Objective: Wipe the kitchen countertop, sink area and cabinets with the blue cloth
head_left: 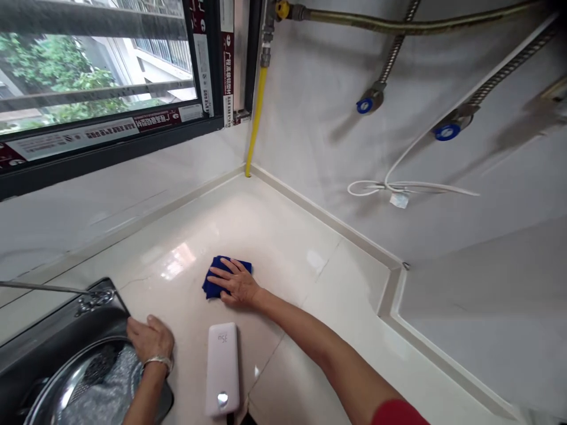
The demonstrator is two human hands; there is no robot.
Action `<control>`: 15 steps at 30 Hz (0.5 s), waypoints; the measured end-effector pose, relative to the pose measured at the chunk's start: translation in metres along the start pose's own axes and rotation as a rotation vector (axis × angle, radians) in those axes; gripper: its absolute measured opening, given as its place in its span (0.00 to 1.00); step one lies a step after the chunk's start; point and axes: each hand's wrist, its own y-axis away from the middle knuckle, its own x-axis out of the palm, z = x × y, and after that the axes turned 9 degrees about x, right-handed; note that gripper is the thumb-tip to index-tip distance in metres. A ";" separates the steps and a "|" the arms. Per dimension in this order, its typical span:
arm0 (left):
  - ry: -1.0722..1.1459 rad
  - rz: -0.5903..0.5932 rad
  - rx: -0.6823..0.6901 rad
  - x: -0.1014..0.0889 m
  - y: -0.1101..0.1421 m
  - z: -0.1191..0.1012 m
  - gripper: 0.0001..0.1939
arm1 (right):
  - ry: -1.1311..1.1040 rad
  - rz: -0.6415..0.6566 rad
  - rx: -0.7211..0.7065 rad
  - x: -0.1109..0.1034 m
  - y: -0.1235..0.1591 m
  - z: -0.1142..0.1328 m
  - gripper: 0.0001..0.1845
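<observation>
My right hand (237, 282) lies flat, fingers spread, pressing a folded dark blue cloth (215, 276) onto the glossy cream countertop (283, 236). My left hand (149, 339), with a silver bracelet at the wrist, rests on the right rim of a dark sink (53, 330) at the lower left. A shiny metal basin (75, 383) sits inside that sink. Between my two arms a white power bank (222, 369) lies on the counter, its display reading 35.
A window (101, 71) runs along the back left. A yellow gas pipe (256, 112) drops into the corner. Blue-handled valves (364, 105) and a loose white cable (398, 189) hang on the right wall. A raised ledge (394, 283) steps in at right.
</observation>
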 end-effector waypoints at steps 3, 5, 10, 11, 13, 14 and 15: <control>0.036 0.032 0.000 -0.007 0.003 -0.006 0.37 | -0.014 -0.046 0.039 0.007 -0.043 0.007 0.32; 0.051 0.049 -0.008 -0.010 0.004 -0.008 0.36 | -0.015 -0.068 0.064 0.008 -0.061 0.005 0.32; 0.085 0.036 -0.055 -0.010 0.004 -0.006 0.33 | 0.034 -0.077 0.200 -0.001 -0.062 -0.025 0.34; 0.096 0.029 -0.061 -0.009 0.004 -0.006 0.33 | 0.055 -0.075 0.243 -0.005 -0.056 -0.033 0.34; 0.117 0.014 -0.073 -0.009 0.004 -0.005 0.32 | 0.108 -0.072 0.336 -0.012 -0.039 -0.048 0.34; 0.126 0.006 -0.082 -0.008 0.004 -0.005 0.31 | 0.135 -0.074 0.391 -0.015 -0.030 -0.054 0.34; 0.135 -0.002 -0.088 -0.008 0.005 -0.004 0.31 | 0.159 -0.080 0.454 -0.019 -0.022 -0.059 0.34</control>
